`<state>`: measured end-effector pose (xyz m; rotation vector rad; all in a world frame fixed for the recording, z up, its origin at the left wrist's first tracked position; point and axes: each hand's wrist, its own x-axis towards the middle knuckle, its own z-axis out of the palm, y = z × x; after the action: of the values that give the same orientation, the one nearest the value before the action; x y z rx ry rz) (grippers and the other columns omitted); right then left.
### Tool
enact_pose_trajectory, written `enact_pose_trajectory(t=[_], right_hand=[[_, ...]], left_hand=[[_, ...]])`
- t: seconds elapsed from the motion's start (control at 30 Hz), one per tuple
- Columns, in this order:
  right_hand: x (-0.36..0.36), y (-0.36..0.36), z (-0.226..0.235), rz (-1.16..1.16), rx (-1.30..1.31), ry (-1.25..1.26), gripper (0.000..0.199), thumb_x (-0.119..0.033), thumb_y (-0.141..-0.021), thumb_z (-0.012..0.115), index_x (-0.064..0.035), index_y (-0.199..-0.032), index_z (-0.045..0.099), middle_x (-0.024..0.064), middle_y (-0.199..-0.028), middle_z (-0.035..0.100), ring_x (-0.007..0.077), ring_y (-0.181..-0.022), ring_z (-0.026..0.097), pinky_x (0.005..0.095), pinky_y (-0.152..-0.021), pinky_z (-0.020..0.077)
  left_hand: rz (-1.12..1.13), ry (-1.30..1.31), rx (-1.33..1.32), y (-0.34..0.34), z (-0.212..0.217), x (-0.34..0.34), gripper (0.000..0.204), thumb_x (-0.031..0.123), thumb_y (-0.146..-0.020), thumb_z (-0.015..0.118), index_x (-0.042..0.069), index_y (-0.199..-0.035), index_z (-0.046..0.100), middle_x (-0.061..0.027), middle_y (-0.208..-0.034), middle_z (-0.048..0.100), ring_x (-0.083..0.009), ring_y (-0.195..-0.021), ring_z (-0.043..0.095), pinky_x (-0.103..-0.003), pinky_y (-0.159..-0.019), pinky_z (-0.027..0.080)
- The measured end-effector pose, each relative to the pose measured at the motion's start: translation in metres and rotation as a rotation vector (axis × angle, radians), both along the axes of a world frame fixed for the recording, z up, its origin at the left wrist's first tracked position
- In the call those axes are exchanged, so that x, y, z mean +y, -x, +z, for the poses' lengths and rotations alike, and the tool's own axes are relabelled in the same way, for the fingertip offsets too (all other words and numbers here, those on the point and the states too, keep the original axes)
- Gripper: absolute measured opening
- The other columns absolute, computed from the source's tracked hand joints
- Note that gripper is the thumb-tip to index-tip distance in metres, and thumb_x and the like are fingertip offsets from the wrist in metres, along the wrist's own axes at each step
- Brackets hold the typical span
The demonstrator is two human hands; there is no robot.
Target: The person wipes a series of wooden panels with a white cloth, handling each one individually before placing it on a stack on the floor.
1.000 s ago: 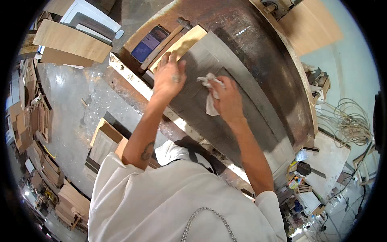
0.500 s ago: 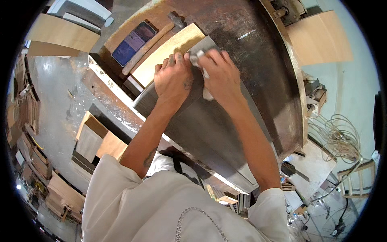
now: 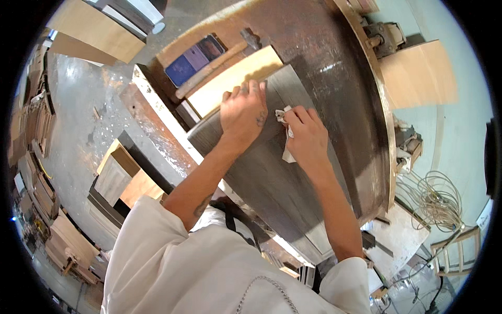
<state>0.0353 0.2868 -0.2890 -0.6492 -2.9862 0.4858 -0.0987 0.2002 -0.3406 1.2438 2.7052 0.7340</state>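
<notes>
A long grey board (image 3: pixel 272 183) lies across a dark, stained workbench (image 3: pixel 340 78). My left hand (image 3: pixel 241 112) presses flat on the board's far end, fingers spread, near its edge. My right hand (image 3: pixel 308 137) sits just beside it on the board, fingers closed around a crumpled white cloth (image 3: pixel 285 131) that touches the grey surface. Both forearms reach in from below, out of white sleeves.
A pale wooden panel (image 3: pixel 230 83) lies under the board's far end. A hammer (image 3: pixel 219 60) and a blue-purple sanding block (image 3: pixel 196 60) rest beyond it. A machine (image 3: pixel 384 36) stands at the bench's far right. Coiled cable (image 3: pixel 431 201) lies on the floor at right; wood pieces (image 3: pixel 123 172) are stacked at left.
Both hands have slid further along the board toward its far end. The right hand with the cloth has stayed close beside the left hand.
</notes>
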Motion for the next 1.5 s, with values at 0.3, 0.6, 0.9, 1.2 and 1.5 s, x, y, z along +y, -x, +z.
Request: enact_pose_trajectory(t=[0.3,0.6,0.9,1.2,1.5], right_hand=[[-0.028,-0.027,0.008,-0.203,0.118,-0.087,0.028,-0.004,-0.074,0.062,-0.0109,-0.101,0.059,0.0082,-0.1,0.059,0.0323,-0.091,0.06,0.0398,-0.075,0.0528],[-0.28,-0.402,0.049,-1.689,0.975,0.922,0.041,-0.024,-0.087,0.066,-0.0035,-0.121,0.056,0.007,-0.104,0.062,0.0191,-0.091,0.06,0.0313,-0.078,0.0495],[-0.646,-0.568,0.014,-1.929,2.338,0.071,0.028,-0.026,-0.088,0.058,-0.0052,-0.107,0.06,0.0081,-0.095,0.066,0.0244,-0.084,0.065,0.0372,-0.073,0.0553],[-0.67,-0.669,-0.191,-1.926,2.58,0.241,0.028,-0.032,-0.084,0.058,-0.0144,-0.106,0.059,0.002,-0.098,0.066,0.024,-0.088,0.064,0.0396,-0.077,0.0532],[-0.584,-0.691,-0.201,-1.925,2.638,0.321,0.045,-0.03,-0.084,0.054,-0.0082,-0.123,0.051,0.0086,-0.111,0.06,0.0303,-0.103,0.059,0.0463,-0.089,0.0482]], left_hand=[[-0.071,0.076,-0.043,0.0,0.005,-0.002,0.04,0.028,-0.101,0.033,-0.002,-0.123,0.049,-0.0211,-0.118,0.057,-0.0339,-0.111,0.055,-0.046,-0.094,0.04],[-0.753,-0.085,0.256,-0.094,0.009,-0.033,0.065,0.046,-0.099,0.033,-0.007,-0.136,0.039,-0.0281,-0.145,0.032,-0.0367,-0.138,0.029,-0.049,-0.113,0.02],[-0.612,-0.263,-0.578,-0.096,0.025,-0.085,0.035,0.034,-0.095,0.057,0.003,-0.086,0.07,-0.0078,-0.077,0.067,-0.0154,-0.072,0.062,-0.031,-0.064,0.049],[-1.232,0.007,-0.206,-0.314,0.07,-0.148,0.025,0.025,-0.091,0.059,0.003,-0.081,0.067,-0.004,-0.066,0.06,-0.0111,-0.058,0.051,-0.03,-0.053,0.042],[-1.843,0.516,-0.143,-0.51,0.071,-0.272,0.021,0.026,-0.091,0.056,0.008,-0.092,0.067,-0.0137,-0.08,0.066,-0.0333,-0.069,0.062,-0.042,-0.062,0.049]])
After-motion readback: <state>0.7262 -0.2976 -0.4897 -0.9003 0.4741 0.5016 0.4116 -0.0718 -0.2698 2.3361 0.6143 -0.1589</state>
